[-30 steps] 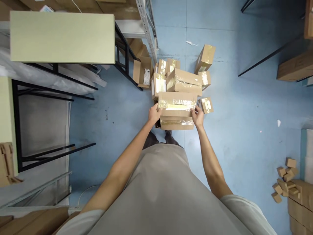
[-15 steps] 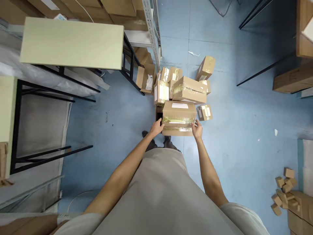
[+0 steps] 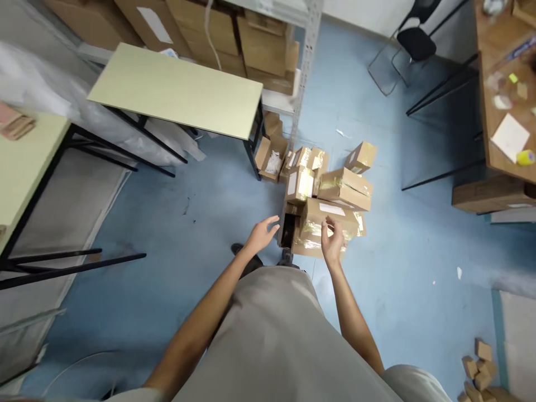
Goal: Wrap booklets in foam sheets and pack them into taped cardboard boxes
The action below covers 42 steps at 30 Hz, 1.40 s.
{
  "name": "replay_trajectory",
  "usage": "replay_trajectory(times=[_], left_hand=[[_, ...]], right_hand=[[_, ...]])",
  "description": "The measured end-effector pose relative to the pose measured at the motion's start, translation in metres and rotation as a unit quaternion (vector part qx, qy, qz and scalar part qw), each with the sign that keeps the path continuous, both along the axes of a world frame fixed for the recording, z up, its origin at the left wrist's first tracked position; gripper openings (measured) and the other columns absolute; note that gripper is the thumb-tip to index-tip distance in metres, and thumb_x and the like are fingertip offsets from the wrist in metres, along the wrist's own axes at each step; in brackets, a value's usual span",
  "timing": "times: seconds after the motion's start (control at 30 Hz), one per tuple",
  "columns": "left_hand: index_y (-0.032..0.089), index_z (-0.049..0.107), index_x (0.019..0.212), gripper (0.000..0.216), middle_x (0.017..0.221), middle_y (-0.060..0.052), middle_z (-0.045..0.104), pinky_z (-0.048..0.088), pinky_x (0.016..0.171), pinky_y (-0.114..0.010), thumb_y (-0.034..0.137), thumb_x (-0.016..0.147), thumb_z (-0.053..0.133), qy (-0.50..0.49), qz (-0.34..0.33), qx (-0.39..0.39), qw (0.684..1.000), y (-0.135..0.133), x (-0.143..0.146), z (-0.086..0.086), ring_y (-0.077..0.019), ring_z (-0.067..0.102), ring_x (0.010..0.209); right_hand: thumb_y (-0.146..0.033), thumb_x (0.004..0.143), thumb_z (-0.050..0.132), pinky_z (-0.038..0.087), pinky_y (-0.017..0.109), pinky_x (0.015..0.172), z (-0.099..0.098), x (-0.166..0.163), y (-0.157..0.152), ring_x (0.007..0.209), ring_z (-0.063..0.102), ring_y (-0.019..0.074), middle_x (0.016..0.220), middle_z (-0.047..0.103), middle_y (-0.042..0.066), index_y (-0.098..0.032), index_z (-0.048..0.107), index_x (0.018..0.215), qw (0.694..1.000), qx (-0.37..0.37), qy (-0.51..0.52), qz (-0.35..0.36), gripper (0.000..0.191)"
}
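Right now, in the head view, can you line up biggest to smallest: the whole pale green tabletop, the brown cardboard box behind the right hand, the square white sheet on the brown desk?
1. Pale green tabletop
2. Brown cardboard box, partly hidden
3. Square white sheet

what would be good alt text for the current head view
Bare left hand and right hand, both open and empty, hover near taped cardboard boxes piled on a blue floor; a pale green table stands at upper left.

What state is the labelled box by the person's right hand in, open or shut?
Shut: the box has shiny tape across it, and no raised flap shows.
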<state>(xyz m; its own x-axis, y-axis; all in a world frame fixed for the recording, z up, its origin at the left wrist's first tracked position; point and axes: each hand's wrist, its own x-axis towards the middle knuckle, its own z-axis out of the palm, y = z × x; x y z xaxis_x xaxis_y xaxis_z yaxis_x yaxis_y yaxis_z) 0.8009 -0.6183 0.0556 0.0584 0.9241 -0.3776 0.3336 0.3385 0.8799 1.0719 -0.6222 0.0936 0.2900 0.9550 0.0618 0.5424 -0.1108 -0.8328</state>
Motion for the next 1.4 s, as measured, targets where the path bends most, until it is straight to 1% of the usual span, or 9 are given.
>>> replay_trajectory(times=[0.13, 0.27, 0.5, 0.6, 0.7, 0.87, 1.1, 1.23, 1.4], left_hand=[[0.024, 0.076, 0.136, 0.04, 0.148, -0.008, 0.075, 0.047, 0.131, -0.047, 0.039, 0.101, 0.062, -0.02, 0.043, 0.055, 0.997, -0.007, -0.069, 0.031, -0.0257, 0.068, 0.143], [0.025, 0.077, 0.131, 0.038, 0.145, -0.008, 0.077, 0.051, 0.128, -0.047, 0.041, 0.101, 0.061, -0.032, 0.119, 0.077, 0.989, -0.028, -0.161, 0.05, -0.0264, 0.071, 0.14], [0.027, 0.08, 0.124, 0.033, 0.138, -0.008, 0.08, 0.053, 0.125, -0.05, 0.041, 0.101, 0.06, -0.041, 0.301, 0.104, 0.947, -0.07, -0.316, 0.067, -0.0269, 0.074, 0.134], [0.027, 0.08, 0.124, 0.033, 0.136, -0.008, 0.081, 0.054, 0.124, -0.051, 0.043, 0.101, 0.061, -0.05, 0.369, 0.107, 0.922, -0.081, -0.37, 0.071, -0.0269, 0.075, 0.132], [0.027, 0.079, 0.124, 0.034, 0.136, -0.009, 0.081, 0.054, 0.123, -0.052, 0.046, 0.101, 0.062, -0.057, 0.414, 0.111, 0.902, -0.084, -0.417, 0.071, -0.0274, 0.075, 0.132], [0.027, 0.079, 0.123, 0.036, 0.134, -0.009, 0.082, 0.054, 0.123, -0.05, 0.051, 0.102, 0.061, -0.046, 0.455, 0.11, 0.882, -0.069, -0.49, 0.071, -0.0275, 0.075, 0.133], [0.026, 0.078, 0.122, 0.043, 0.134, -0.011, 0.081, 0.054, 0.123, -0.051, 0.06, 0.101, 0.062, -0.003, 0.518, 0.091, 0.851, -0.023, -0.609, 0.08, -0.0289, 0.075, 0.132], [0.024, 0.076, 0.126, 0.052, 0.135, -0.013, 0.081, 0.054, 0.123, -0.052, 0.067, 0.099, 0.064, 0.005, 0.562, 0.066, 0.824, 0.004, -0.67, 0.083, -0.0311, 0.074, 0.134], [0.023, 0.077, 0.125, 0.058, 0.134, -0.015, 0.081, 0.054, 0.123, -0.053, 0.072, 0.096, 0.067, 0.001, 0.611, 0.064, 0.789, 0.03, -0.728, 0.078, -0.0326, 0.074, 0.133]], right_hand=[[-0.058, 0.107, 0.056, 0.061, 0.05, 0.107, 0.019, -0.103, 0.018, 0.118, 0.075, 0.0295, 0.126, 0.078, 0.016, -0.021, 0.073, 0.126, 0.997, 0.012, 0.036, 0.072, 0.045], [-0.057, 0.106, 0.061, 0.06, 0.05, 0.109, 0.033, -0.214, 0.034, 0.119, 0.076, 0.0298, 0.128, 0.079, 0.016, -0.021, 0.073, 0.126, 0.984, 0.007, 0.08, 0.159, 0.043], [-0.058, 0.103, 0.063, 0.061, 0.055, 0.105, 0.042, -0.387, 0.048, 0.114, 0.076, 0.0332, 0.12, 0.081, 0.015, -0.023, 0.077, 0.118, 0.957, -0.007, 0.079, 0.278, 0.04], [-0.059, 0.103, 0.063, 0.063, 0.055, 0.101, 0.043, -0.451, 0.053, 0.109, 0.078, 0.0336, 0.116, 0.082, 0.014, -0.024, 0.079, 0.114, 0.939, -0.013, 0.076, 0.334, 0.04], [-0.061, 0.102, 0.063, 0.065, 0.054, 0.096, 0.044, -0.509, 0.064, 0.106, 0.079, 0.034, 0.114, 0.083, 0.013, -0.026, 0.08, 0.111, 0.924, -0.016, 0.067, 0.377, 0.04], [-0.059, 0.103, 0.063, 0.065, 0.053, 0.098, 0.045, -0.601, 0.099, 0.107, 0.079, 0.0331, 0.114, 0.083, 0.012, -0.026, 0.081, 0.111, 0.899, -0.029, 0.067, 0.433, 0.038], [-0.057, 0.102, 0.063, 0.066, 0.048, 0.099, 0.044, -0.737, 0.177, 0.105, 0.08, 0.0298, 0.115, 0.083, 0.013, -0.024, 0.08, 0.111, 0.863, -0.073, 0.103, 0.489, 0.038], [-0.056, 0.103, 0.064, 0.066, 0.048, 0.1, 0.046, -0.812, 0.228, 0.107, 0.08, 0.0296, 0.117, 0.083, 0.013, -0.024, 0.08, 0.113, 0.828, -0.088, 0.109, 0.544, 0.038], [-0.059, 0.104, 0.065, 0.065, 0.045, 0.1, 0.043, -0.902, 0.28, 0.106, 0.08, 0.0277, 0.118, 0.083, 0.012, -0.024, 0.08, 0.116, 0.782, -0.087, 0.101, 0.609, 0.04]])
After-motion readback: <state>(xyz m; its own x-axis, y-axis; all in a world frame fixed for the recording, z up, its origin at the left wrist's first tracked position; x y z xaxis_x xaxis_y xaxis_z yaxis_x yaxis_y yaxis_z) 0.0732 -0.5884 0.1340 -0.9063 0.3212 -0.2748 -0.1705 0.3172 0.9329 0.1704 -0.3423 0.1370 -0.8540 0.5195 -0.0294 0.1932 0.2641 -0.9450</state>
